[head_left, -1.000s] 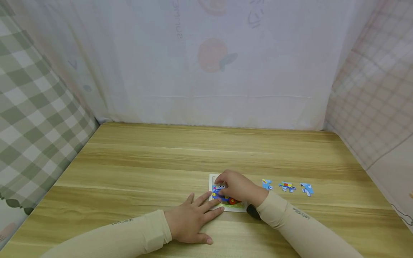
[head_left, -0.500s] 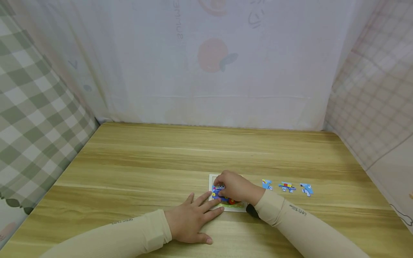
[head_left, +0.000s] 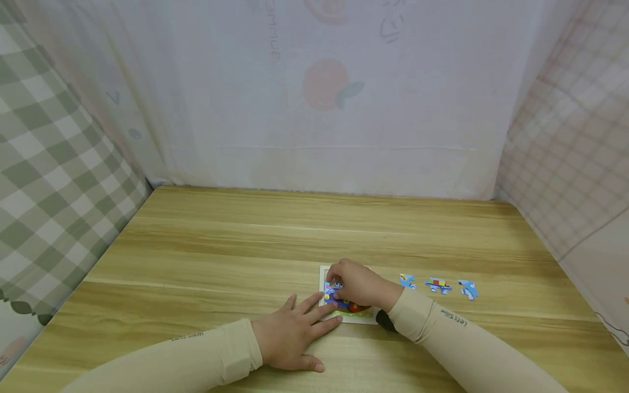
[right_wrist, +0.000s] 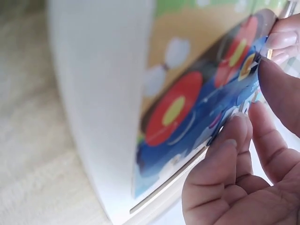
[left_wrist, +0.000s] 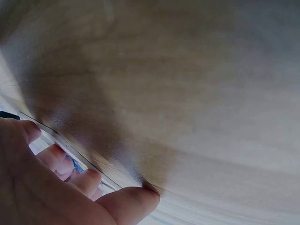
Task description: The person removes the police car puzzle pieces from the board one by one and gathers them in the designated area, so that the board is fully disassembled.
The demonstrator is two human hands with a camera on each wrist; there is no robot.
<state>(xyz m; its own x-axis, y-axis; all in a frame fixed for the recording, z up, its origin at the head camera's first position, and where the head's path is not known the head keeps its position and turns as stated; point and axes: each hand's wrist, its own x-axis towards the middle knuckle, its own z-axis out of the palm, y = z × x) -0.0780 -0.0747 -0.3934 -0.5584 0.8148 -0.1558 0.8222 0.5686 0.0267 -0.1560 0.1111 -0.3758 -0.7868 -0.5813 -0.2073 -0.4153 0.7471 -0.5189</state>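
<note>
A jigsaw puzzle board with a pale frame lies on the table, its picture showing a blue vehicle with red wheels. My right hand is over it and covers much of the upper part. In the right wrist view, the thumb and fingers pinch a blue puzzle piece at the picture's surface. Spread flat, my left hand rests with its fingertips on the board's left and lower edge and its thumb on the table. The left wrist view shows the left hand along the frame's edge.
Right of the board, three loose puzzle pieces lie in a row: a blue and yellow piece, a piece with coloured blocks and a light blue piece. A dark object shows under the right wrist. Cloth hangs behind the wooden table.
The right hand stays at nearly the same spot over the board, with only a slight shift of its forearm. The left hand and the loose pieces keep their places.
</note>
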